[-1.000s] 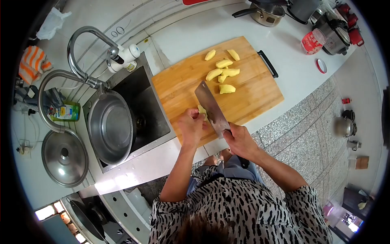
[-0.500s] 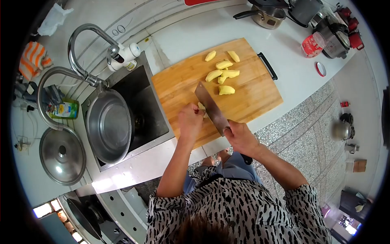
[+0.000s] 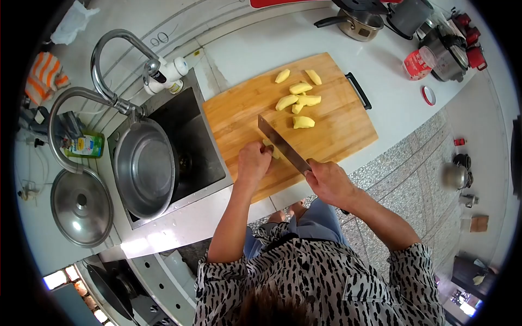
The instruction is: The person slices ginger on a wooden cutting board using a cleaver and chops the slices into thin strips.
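My right hand (image 3: 330,182) gripping the cleaver (image 3: 284,145), my left hand (image 3: 254,162) pinching a yellow chunk (image 3: 275,154), other chunks (image 3: 304,123) on the board (image 3: 342,127)

Spreads out as a white counter (image 3: 244,41), with a sink (image 3: 179,119) set into it. Bears a wooden board (image 3: 337,130) just right of the sink. Carries a domed lid (image 3: 81,220) left of the sink and, beyond the board, a pan (image 3: 361,28), a grey pot (image 3: 410,20), a cooker (image 3: 448,64) and a red-labelled jar (image 3: 417,66), with a red-rimmed cap (image 3: 428,95) near the jar.
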`<action>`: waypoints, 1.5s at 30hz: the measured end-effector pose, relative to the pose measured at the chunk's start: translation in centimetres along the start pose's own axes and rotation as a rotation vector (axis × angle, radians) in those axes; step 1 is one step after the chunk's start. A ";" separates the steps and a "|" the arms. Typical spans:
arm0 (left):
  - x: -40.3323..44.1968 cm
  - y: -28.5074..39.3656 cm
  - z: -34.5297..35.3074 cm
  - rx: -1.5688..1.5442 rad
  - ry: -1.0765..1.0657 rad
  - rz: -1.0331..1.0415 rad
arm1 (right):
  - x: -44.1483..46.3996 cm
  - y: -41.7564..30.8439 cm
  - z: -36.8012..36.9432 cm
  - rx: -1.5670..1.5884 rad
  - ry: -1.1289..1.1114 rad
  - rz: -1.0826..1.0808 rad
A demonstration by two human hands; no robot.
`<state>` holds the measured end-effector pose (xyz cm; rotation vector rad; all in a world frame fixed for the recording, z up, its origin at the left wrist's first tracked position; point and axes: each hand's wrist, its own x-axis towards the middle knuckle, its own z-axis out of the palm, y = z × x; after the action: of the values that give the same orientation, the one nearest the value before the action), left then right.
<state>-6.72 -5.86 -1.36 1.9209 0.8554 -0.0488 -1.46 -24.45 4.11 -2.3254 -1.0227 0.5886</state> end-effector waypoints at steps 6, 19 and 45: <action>0.4 0.2 -0.5 0.007 -0.081 -0.014 | 0.3 -0.5 -1.0 -0.034 -0.033 -0.041; 0.8 0.6 -1.4 -0.012 -0.198 -0.097 | 1.4 -0.4 -1.8 -0.072 -0.121 -0.043; 0.8 0.2 -1.5 -0.090 -0.235 -0.084 | 2.2 1.0 -0.9 0.001 -0.173 -0.070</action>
<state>-6.47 -4.29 -0.73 1.7541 0.7662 -0.2765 0.97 -23.57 3.79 -2.2581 -1.1761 0.7727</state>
